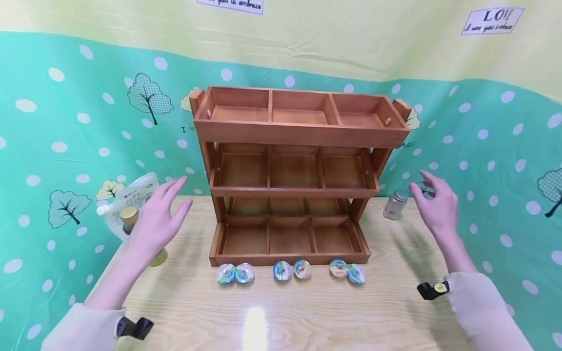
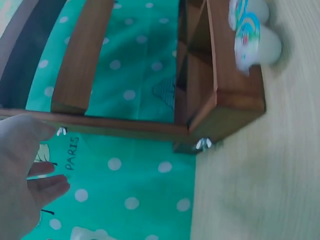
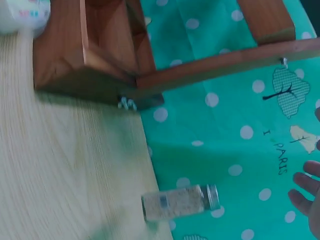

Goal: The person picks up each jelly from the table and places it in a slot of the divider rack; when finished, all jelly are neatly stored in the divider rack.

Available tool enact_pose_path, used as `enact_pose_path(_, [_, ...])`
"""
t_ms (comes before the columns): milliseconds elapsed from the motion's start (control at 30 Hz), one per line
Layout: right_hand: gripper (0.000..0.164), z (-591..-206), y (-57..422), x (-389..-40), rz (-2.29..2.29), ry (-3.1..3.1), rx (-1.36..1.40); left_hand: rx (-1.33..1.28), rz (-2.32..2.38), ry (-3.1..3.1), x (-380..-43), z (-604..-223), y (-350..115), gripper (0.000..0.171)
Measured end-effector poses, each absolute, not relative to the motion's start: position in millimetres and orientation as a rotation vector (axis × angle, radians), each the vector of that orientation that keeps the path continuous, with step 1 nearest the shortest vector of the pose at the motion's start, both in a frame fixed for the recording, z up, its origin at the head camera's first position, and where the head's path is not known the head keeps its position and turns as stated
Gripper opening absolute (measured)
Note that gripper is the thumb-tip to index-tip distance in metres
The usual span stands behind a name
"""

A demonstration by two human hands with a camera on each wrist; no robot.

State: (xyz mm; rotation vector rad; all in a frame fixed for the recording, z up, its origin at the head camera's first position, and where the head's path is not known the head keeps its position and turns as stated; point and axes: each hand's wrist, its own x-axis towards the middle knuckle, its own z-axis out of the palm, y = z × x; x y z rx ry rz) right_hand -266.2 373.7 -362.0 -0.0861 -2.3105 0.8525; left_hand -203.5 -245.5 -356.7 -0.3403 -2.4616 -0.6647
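A brown wooden rack (image 1: 303, 136) with three tiers, each split into three compartments, stands against the cloth backdrop. In front of its base sit several small foil-lidded cups (image 1: 283, 271), grouped in pairs. My left hand (image 1: 159, 217) is raised left of the rack, fingers extended and thumb apart, holding nothing. In the head view it overlaps a bottle with a tan cap (image 1: 129, 215). On the other side my right hand (image 1: 439, 207) hovers with loosely bent fingers and holds nothing. Nearest to it is a small glass jar (image 3: 180, 202) with a metallic lid.
A pale translucent pouch (image 1: 142, 187) with printing leans near the backdrop on the left. Light wood-grain tabletop (image 1: 307, 317) extends before the cups. The green dotted cloth (image 1: 483, 204) hangs behind and along both sides. Wing nuts (image 2: 203, 144) stick out from the rack's side.
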Motion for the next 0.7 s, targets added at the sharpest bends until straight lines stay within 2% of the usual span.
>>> enact_pose_path(367, [0.034,-387.8,350.4,-245.2,1.306,-2.087,-0.148,-0.263,-1.018,-2.539,-205.0,-408.2,-234.3,0.055])
enact_pose_path(533, [0.031,-396.8,337.5,-241.2,1.644,-1.902,-0.044,-0.231,-1.194,-2.643,-207.5,-430.0,-232.8,0.059])
enact_pose_path(700, [0.035,-414.4,321.7,-238.4,1.816,-1.897,0.096,-0.174,-1.334,-2.735,-204.7,-443.3,-235.4,0.067])
